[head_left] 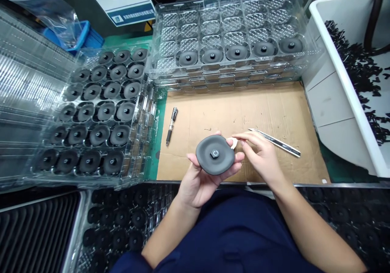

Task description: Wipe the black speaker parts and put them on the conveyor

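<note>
My left hand holds a dark grey rounded disc from below, its fingers and thumb around the rim. A small hexagonal hub stands at the disc's centre. Just right of the disc, my right hand has its thumb and fingertips pinched together, touching a small cream-coloured piece beside the left fingertips. Both hands are over a brown cardboard sheet. A black pen lies on the cardboard to the left, and a white-and-black cutter-like tool lies to the right.
Clear trays filled with similar discs are stacked at the left. Another clear tray stack stands behind the cardboard, discs in its front row. A white bin of small black parts is at the right; a blue bin is at the back left.
</note>
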{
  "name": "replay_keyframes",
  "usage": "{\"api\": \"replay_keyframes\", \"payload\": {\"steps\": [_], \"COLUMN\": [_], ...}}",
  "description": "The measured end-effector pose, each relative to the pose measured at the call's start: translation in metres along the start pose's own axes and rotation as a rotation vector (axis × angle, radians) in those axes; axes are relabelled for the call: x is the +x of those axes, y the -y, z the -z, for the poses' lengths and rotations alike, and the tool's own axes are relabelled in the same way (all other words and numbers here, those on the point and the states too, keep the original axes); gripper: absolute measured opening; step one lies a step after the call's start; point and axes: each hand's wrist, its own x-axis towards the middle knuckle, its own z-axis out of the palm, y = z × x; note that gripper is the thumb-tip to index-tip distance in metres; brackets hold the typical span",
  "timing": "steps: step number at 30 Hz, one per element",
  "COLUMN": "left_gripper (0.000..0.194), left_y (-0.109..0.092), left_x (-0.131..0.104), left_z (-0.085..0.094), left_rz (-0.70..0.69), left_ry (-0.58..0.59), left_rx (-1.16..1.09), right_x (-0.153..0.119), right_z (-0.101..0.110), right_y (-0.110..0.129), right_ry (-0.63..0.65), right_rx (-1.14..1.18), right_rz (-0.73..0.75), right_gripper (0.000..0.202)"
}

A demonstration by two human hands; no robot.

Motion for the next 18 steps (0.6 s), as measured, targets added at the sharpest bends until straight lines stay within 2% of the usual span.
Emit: {"api": "replay_keyframes", "payload": {"steps": [3, 5, 7, 9, 13, 15, 18], "left_gripper": [0.059, 0.061, 0.064, 0.071, 0.103, 0.109, 0.109], "left_y": [-0.001, -0.001, 0.000, 0.003, 0.008, 0.010, 0.012], "left_x": [-0.001, -0.001, -0.002, -0.002, -0.002, -0.002, -0.002], "left_z": [-0.002, -0.001, 0.002, 0.006, 0.013, 0.015, 0.016], "left_rz": [0.020, -0.034, -0.163, -0.340, -0.648, -0.708, -0.737], "left_ry": [0.003, -0.004, -0.001, -0.022, -0.045, -0.041, -0.097], "left_rx": [0.022, 0.102, 0.278, 0.554, 1.097, 1.202, 1.187], "right_x": [-0.002, -0.003, -0.004, -0.005, -0.005, -0.004, -0.003], "right_z": [0.002, 0.001, -0.001, -0.001, 0.007, 0.014, 0.023], "right_y": [0.002, 0.001, 0.000, 0.000, -0.006, -0.017, -0.043], "right_ry": [0.010, 0.027, 0.031, 0.027, 0.004, -0.061, -0.180], "right_rx": [0.077, 0.080, 0.071, 0.060, -0.009, -0.095, -0.274], "right_rz": [-0.045, -0.050, -0.047, -0.047, -0.048, -0.063, -0.126], "right_gripper": [0.023, 0.024, 0.024, 0.023, 0.023, 0.023, 0.025]}}
